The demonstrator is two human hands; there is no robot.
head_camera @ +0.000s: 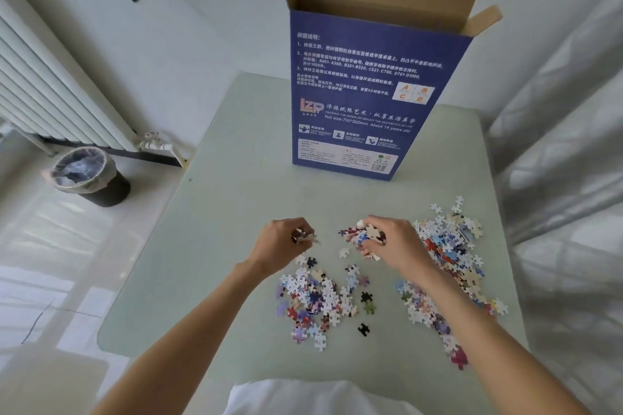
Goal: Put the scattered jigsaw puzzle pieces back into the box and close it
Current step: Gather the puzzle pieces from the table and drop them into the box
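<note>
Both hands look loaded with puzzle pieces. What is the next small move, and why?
Probably lift both hands up and forward to the tall blue cardboard box and drop the pieces in. The left hand grips a few pieces, the right hand a bigger bunch, and the box stands upright with its top flaps open. Loose piles of jigsaw pieces remain on the pale green table.

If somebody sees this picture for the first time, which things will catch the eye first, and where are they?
The tall blue box stands upright at the far side of the table, its top flaps open. Nearer, colourful puzzle pieces lie scattered on the table, with more to the right. Above them, the left hand holds a few pieces and the right hand holds a fuller handful.
</note>
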